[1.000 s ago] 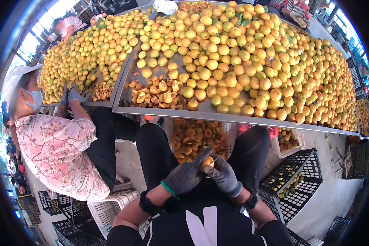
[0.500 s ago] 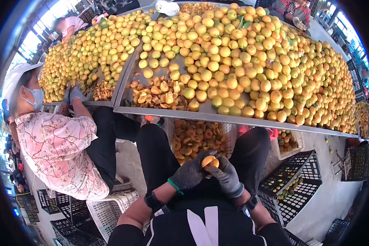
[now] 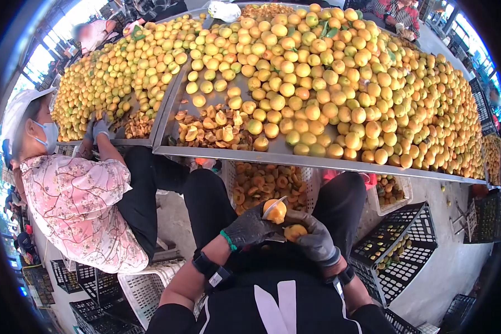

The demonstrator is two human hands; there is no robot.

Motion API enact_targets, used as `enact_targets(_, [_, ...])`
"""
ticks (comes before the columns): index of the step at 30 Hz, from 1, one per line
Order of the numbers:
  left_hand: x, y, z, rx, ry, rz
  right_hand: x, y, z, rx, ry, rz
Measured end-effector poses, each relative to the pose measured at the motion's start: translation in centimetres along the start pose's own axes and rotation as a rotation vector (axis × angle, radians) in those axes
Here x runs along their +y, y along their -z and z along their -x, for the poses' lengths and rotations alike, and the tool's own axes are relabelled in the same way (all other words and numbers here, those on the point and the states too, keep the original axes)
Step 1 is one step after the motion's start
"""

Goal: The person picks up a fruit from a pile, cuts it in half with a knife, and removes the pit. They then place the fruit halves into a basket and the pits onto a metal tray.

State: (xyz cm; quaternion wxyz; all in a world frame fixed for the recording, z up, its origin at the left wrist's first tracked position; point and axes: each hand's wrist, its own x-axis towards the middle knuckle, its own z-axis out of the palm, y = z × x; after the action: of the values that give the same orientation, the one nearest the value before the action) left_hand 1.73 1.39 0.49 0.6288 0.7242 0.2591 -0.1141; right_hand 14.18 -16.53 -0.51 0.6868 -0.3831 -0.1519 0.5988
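In the head view my two gloved hands are close together above my lap. My left hand (image 3: pixel 249 227), in a grey glove with a green cuff, is closed around an orange apricot piece (image 3: pixel 275 212). A thin, pale curved strip crosses that piece; I cannot make out what it is. Another apricot piece (image 3: pixel 295 232), browner on the side facing me, is gripped by the fingers of my right hand (image 3: pixel 317 240). Below the table edge, just beyond my hands, a white crate (image 3: pixel 313 186) holds many cut apricot halves (image 3: pixel 267 186).
A metal-edged table (image 3: pixel 250 156) bears a large heap of whole apricots (image 3: pixel 339 94) and a pile of torn apricot pieces (image 3: pixel 214 125). A co-worker (image 3: pixel 78 206) sits at my left, gloved hands at the fruit. Black crates (image 3: pixel 401 250) stand at right, a white crate (image 3: pixel 150 289) at left.
The fruit held between both hands is now in two separate pieces, one in each hand. My left hand has turned its piece upward, and my right hand sits slightly lower.
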Motion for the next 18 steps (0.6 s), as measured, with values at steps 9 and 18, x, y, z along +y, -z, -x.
enact_targets(9, [-0.8,0.7,-1.0,0.153,0.106,0.101,1.5,0.9,0.0,0.188,0.058,-0.492])
enact_targets(18, [3.1,2.4,2.2,-0.131,-0.008,0.822,2.2,-0.5,-1.7,-0.155,-0.429,0.068])
